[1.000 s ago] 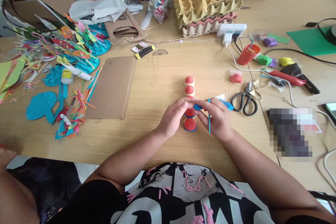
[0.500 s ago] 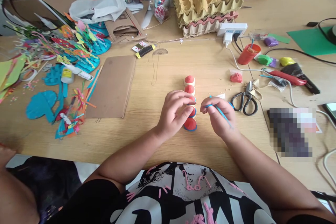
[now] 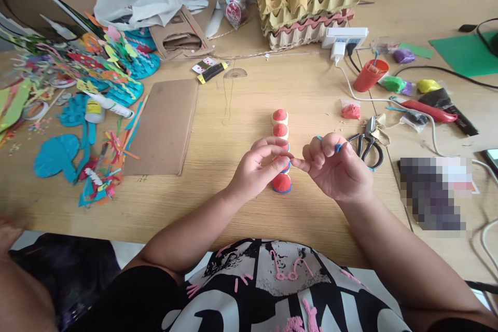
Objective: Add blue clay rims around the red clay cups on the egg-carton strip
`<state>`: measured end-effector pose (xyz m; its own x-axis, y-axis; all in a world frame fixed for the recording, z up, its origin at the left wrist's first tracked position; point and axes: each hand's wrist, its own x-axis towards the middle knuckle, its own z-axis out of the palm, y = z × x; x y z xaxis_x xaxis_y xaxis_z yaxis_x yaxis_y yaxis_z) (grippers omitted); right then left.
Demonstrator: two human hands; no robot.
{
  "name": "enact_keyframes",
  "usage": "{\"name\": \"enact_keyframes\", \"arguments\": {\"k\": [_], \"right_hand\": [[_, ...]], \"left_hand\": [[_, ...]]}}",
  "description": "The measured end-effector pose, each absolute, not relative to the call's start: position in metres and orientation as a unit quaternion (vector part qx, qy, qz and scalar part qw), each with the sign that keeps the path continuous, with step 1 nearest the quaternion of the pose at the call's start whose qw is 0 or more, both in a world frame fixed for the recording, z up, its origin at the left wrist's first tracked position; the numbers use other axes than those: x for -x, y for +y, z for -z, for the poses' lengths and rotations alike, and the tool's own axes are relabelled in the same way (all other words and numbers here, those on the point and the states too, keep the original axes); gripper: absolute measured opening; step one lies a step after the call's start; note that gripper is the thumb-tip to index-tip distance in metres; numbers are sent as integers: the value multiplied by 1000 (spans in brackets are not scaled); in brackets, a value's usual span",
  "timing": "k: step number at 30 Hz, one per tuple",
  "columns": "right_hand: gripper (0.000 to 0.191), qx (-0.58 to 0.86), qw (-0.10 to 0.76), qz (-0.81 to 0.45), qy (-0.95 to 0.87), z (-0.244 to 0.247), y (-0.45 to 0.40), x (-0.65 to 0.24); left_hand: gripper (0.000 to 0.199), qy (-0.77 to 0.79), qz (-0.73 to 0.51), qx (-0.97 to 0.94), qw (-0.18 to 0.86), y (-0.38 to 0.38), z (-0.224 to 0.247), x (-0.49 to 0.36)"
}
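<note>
A row of several red dome-shaped cups with pale edges stands on the table, running away from me. Blue trim lines the rims of the nearer domes. My left hand is curled over the middle of the row, thumb and fingertips together; whatever is between them is hidden. Beside it, to the right, my right hand is raised with its palm partly towards me, pinching a blue clay strip between thumb and curled fingers. Its little finger reaches out to the left fingertips. Most of the strip is hidden by the fingers.
Black-handled scissors lie just past my right hand. Beyond are a red clay packet, an orange cup and a power strip. Egg trays stand at the back. Cardboard and blue crafts lie left.
My right hand has turned palm-up and lifted slightly, its little finger now out towards my left hand. The blue strip, formerly lying across the palm, is mostly hidden. My left hand stays nearly still.
</note>
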<state>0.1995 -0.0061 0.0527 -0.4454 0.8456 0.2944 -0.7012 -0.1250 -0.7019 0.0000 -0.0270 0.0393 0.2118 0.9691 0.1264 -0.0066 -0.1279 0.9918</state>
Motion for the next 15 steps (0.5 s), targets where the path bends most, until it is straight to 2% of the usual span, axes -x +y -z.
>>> {"name": "enact_keyframes", "arguments": {"k": [15], "right_hand": [[25, 97, 517, -741, -417, -54, -6, -199]], "left_hand": [[18, 397, -477, -554, 555, -27, -40, -2]]}}
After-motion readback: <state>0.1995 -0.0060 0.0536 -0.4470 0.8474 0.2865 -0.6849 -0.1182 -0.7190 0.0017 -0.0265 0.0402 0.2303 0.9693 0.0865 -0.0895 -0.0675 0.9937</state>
